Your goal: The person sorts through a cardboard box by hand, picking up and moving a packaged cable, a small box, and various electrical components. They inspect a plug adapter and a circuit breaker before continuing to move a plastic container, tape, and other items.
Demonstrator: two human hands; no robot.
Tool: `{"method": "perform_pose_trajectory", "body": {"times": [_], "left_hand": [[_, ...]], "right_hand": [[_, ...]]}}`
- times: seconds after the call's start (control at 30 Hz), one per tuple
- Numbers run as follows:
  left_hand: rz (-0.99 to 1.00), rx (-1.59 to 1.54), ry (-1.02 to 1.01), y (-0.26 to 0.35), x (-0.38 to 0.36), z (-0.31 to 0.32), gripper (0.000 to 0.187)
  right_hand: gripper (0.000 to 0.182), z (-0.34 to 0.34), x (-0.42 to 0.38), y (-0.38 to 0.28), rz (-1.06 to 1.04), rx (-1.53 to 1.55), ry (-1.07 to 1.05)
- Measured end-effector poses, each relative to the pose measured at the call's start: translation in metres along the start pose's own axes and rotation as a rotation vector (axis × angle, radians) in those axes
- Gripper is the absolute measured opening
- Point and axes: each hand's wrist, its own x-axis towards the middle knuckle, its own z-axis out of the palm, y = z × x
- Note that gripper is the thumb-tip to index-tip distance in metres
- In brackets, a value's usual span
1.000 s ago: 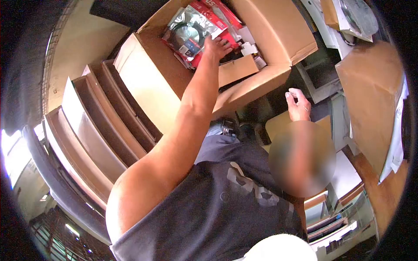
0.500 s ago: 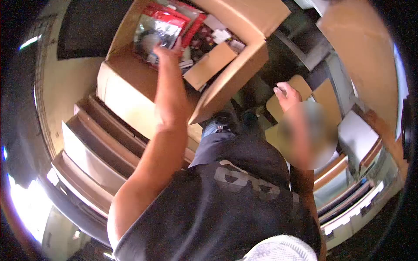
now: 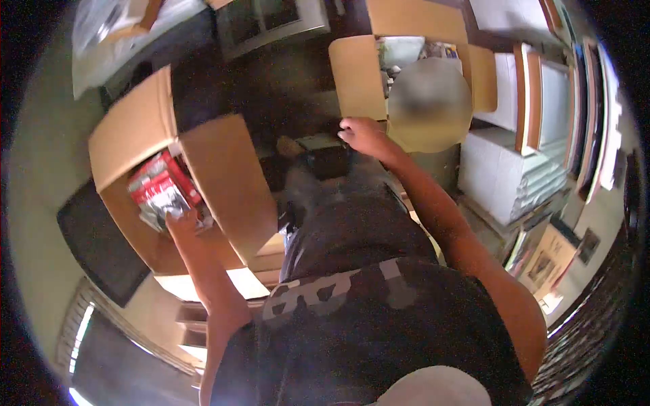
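My left hand (image 3: pixel 183 220) reaches down into an open cardboard box (image 3: pixel 220 179) on the left. Its fingers are closed at the lower edge of a red, clear-fronted plastic packet (image 3: pixel 162 189), partly hiding it. More red packaging lies behind that packet inside the box. My right hand (image 3: pixel 365 135) is held in front of a second open cardboard box (image 3: pixel 357 78), with its fingers curled in and nothing visible in them. Small items and a pale packet (image 3: pixel 401 51) show in that second box, but a round blurred patch covers much of it.
White boards or boxes (image 3: pixel 491 176) and framed panels (image 3: pixel 552 101) stand stacked on the right. A dark flat panel (image 3: pixel 101 243) leans at the left wall. Behind the boxes is a grey-framed piece (image 3: pixel 274 30). Pictures (image 3: pixel 548 260) lean at lower right.
My view has swung, so the first box now sits further left and the second box shows more fully. My left hand stays at the red packets; my right hand remains curled near the second box.
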Motion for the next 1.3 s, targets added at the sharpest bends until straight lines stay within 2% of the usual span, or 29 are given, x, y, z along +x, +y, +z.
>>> {"method": "perform_pose_trajectory", "body": {"times": [0.07,0.17,0.23,0.27,0.33,0.37,0.43,0.47,0.5,0.53,0.57,0.63,0.7,0.77,0.83,0.93,1.0,1.07,1.13,1.17,1.23,1.27,1.3], "left_hand": [[-0.015,-0.168,0.167,0.035,-0.002,-0.024,0.053],[0.050,-0.428,0.359,0.125,-0.016,-0.055,0.047],[0.152,-0.565,0.371,0.203,-0.040,-0.059,0.043],[0.205,-0.608,0.310,0.239,-0.053,-0.052,0.042],[0.275,-0.651,0.071,0.314,-0.085,-0.011,0.039],[0.593,-0.558,-0.077,0.323,-0.079,0.023,0.034],[0.430,-0.577,-0.403,0.404,-0.134,0.094,0.031],[0.555,-0.344,-0.475,0.423,-0.150,0.133,0.028],[0.539,-0.264,-0.566,0.443,-0.170,0.173,0.028],[0.728,-0.195,-0.660,0.459,-0.190,0.210,0.028],[0.772,-0.190,-0.792,0.476,-0.216,0.241,0.029],[0.906,-0.149,-0.995,0.488,-0.228,0.320,0.032],[0.992,-0.012,-1.073,0.500,-0.242,0.392,0.034],[1.023,0.065,-1.137,0.509,-0.254,0.458,0.037],[0.911,0.107,-1.150,0.494,-0.248,0.543,0.038],[0.981,0.302,-1.181,0.494,-0.249,0.604,0.036],[0.985,0.384,-1.198,0.474,-0.240,0.663,0.034],[0.960,0.417,-1.216,0.463,-0.243,0.691,0.033],[0.946,0.477,-1.288,0.474,-0.259,0.693,0.034],[0.945,0.482,-1.294,0.475,-0.268,0.689,0.034],[1.166,0.575,-1.108,0.472,-0.279,0.682,0.033],[1.168,0.576,-1.108,0.471,-0.278,0.680,0.033],[1.146,0.603,-1.109,0.471,-0.276,0.677,0.034]], "right_hand": [[0.026,0.000,-0.026,0.061,0.120,0.000,-0.032],[0.028,0.016,-0.059,0.156,0.165,0.089,0.116],[0.032,0.024,-0.070,0.214,0.619,0.213,0.090],[0.032,0.037,-0.079,0.245,0.632,0.255,0.099],[0.036,0.056,-0.091,0.305,0.364,0.219,0.345],[0.036,0.053,-0.087,0.319,0.379,0.243,0.358],[0.037,0.034,-0.082,0.331,0.699,0.261,0.269],[0.037,0.030,-0.085,0.339,0.709,0.284,0.268],[0.036,0.025,-0.086,0.348,0.676,0.323,0.321],[0.035,0.023,-0.085,0.359,0.641,0.358,0.375],[0.035,0.028,-0.084,0.370,0.651,0.377,0.376],[0.034,0.040,-0.078,0.395,0.556,0.203,0.509],[0.034,0.033,-0.071,0.407,0.645,0.288,0.483],[0.035,0.035,-0.073,0.402,0.748,0.385,0.433],[0.035,0.034,-0.061,0.408,0.772,0.399,0.457],[0.035,0.062,-0.043,0.414,0.837,0.549,0.441],[0.038,0.075,-0.025,0.416,0.858,0.507,0.422],[0.042,0.083,-0.006,0.403,0.887,0.473,0.403],[0.057,0.080,0.017,0.389,0.991,0.262,0.488],[0.057,0.083,0.024,0.388,0.998,0.265,0.486],[0.067,0.092,0.033,0.390,0.880,0.179,0.377],[0.067,0.091,0.035,0.395,0.880,0.180,0.379],[0.065,0.089,0.035,0.401,0.823,0.182,0.246]]}}
